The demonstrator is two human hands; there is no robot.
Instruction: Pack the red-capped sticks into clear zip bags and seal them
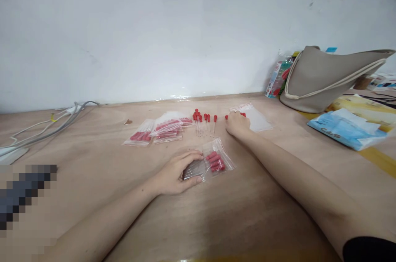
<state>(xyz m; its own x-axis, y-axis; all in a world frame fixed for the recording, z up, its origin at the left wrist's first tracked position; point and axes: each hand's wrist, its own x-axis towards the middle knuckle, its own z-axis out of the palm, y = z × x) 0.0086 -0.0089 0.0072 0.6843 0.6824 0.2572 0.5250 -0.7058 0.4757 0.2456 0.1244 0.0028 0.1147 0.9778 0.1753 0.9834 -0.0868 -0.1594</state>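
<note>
Left hand [176, 173] pins a bag [210, 164] of red-bulbed droppers flat on the table [216, 220], fingers closed over its open end. Right hand [237, 123] reaches far, curled over loose droppers [204, 123]; whether it grips one I cannot tell. Risk: loose droppers rolling apart if nudged.

Bright, even, diffuse light; shadows faint and soft under the forearms. Wall [154, 27] slightly washed out. Mild glare on plastic bags [167, 128]. Wide-angle bending at edges. Pixelated patch lower left.
</note>
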